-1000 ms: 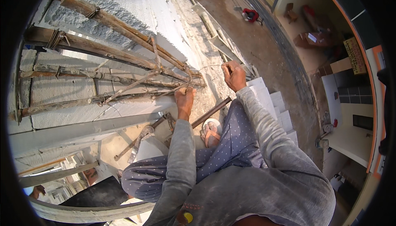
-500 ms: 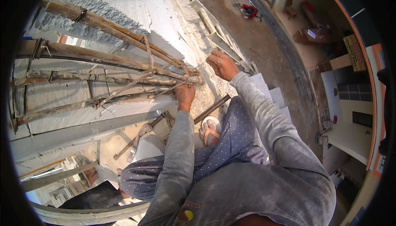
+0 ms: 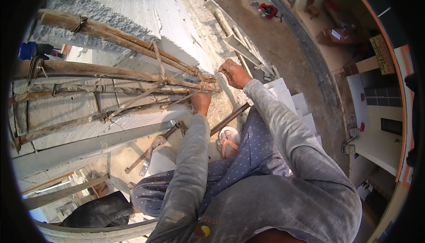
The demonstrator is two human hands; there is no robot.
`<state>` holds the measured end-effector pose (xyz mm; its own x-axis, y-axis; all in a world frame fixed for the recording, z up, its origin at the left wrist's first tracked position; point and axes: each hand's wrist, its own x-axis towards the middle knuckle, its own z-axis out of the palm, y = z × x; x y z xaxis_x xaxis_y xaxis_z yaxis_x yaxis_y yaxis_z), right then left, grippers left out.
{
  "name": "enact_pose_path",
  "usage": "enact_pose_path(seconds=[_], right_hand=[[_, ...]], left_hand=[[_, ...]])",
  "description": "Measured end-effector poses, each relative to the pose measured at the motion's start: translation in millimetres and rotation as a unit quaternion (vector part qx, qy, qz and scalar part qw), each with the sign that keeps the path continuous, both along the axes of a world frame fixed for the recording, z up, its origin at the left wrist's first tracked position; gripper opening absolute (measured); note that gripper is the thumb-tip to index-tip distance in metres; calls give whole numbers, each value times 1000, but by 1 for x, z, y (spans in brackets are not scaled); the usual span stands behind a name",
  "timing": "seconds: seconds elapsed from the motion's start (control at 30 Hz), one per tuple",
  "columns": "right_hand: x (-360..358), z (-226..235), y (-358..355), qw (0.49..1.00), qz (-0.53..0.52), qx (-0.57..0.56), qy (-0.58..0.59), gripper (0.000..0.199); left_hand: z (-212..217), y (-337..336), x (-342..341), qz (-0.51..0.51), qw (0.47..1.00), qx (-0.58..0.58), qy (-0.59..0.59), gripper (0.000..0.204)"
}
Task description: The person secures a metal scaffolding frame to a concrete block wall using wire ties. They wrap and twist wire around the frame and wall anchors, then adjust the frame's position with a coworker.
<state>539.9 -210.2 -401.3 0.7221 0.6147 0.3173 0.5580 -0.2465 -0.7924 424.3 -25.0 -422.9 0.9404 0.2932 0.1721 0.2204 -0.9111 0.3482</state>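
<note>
My left hand (image 3: 201,102) grips the near end of a bundle of mud-caked bamboo poles (image 3: 133,88) that run leftward across a rough white wall (image 3: 133,12). My right hand (image 3: 233,73) is closed at the tip of that bundle, where thin binding wire (image 3: 208,75) wraps the pole ends; whether it holds the wire I cannot tell. Both arms are in grey, dust-marked sleeves. Below them is my knee in blue dotted trousers and a foot in a pale sandal (image 3: 228,142).
A dark metal rod (image 3: 228,119) and a long tool (image 3: 152,147) lie on the ledge under the poles. Far below are a dirt ground, stacked planks (image 3: 239,39), white blocks (image 3: 294,101) and a red object (image 3: 268,10). Another person in dark clothing (image 3: 102,207) is at lower left.
My right hand moved left and up from beside the white blocks to the tip of the pole bundle. My left hand stayed on the pole ends.
</note>
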Motion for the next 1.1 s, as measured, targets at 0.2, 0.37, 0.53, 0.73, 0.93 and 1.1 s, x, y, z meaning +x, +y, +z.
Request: enact_pose_path(seconds=[0.2, 0.37, 0.53, 0.73, 0.93, 1.1], right_hand=[[12, -14, -3, 1000, -17, 9, -8, 8], [11, -18, 1, 997, -59, 15, -45, 7], [-5, -23, 17, 984, -175, -28, 4, 11], [-23, -45, 40, 916, -211, -42, 338, 14], [-23, -64, 43, 874, -227, 34, 428, 16], [-26, -59, 44, 937, -265, 35, 226, 14]], left_hand=[[-1, -11, -5, 42, 997, 42, -39, 16], [-18, -5, -2, 64, 997, 37, -39, 15], [-28, 1, -2, 48, 994, 85, -41, 12], [-17, -2, -3, 18, 993, 75, -86, 10], [-7, -2, -4, 3, 997, 61, -49, 16], [-7, -2, -6, -32, 990, 100, -93, 19]])
